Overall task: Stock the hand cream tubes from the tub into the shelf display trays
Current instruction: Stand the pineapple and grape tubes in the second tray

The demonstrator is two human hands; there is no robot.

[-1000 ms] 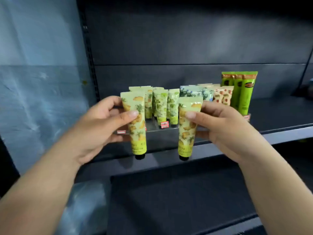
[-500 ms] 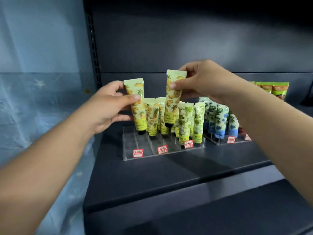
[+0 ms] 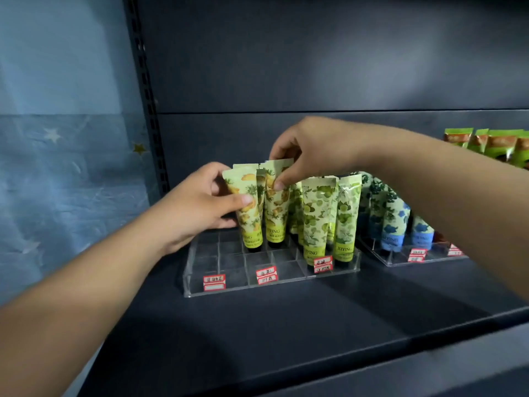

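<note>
The clear acrylic display tray [image 3: 217, 270] sits on the dark shelf [image 3: 286, 325], set back from the shelf's front edge with a broad bare strip before it. Its left column of compartments and its front row stand unfilled, giving open room on that side; the slotted shelf upright [image 3: 146, 110] stands well to the left of the tray.

The left hand [image 3: 197, 213] grips a pineapple-print hand cream tube [image 3: 247, 207] between thumb and fingers, thumb across the printed face. The tube stands nearly upright, long axis vertical, crimped end up and black cap down in a middle-column compartment. The right hand [image 3: 303, 156] reaches over from above and pinches the upper part of a second pineapple tube [image 3: 274, 213] just beside the first, likewise cap down and slightly tilted.

To the right, lime-print tubes [image 3: 317, 219] fill the tray's right column, upright, caps down. A second tray [image 3: 400, 260] beside it holds blue-print tubes [image 3: 393, 224], partly hidden behind the right forearm. Green tubes [image 3: 498, 144] farther right are cut off by the picture's edge. Red-bordered price labels [image 3: 266, 275] on the tray fronts are too small to read. Tubes behind the front rows are largely hidden; their count cannot be told. The tub is not in view.
</note>
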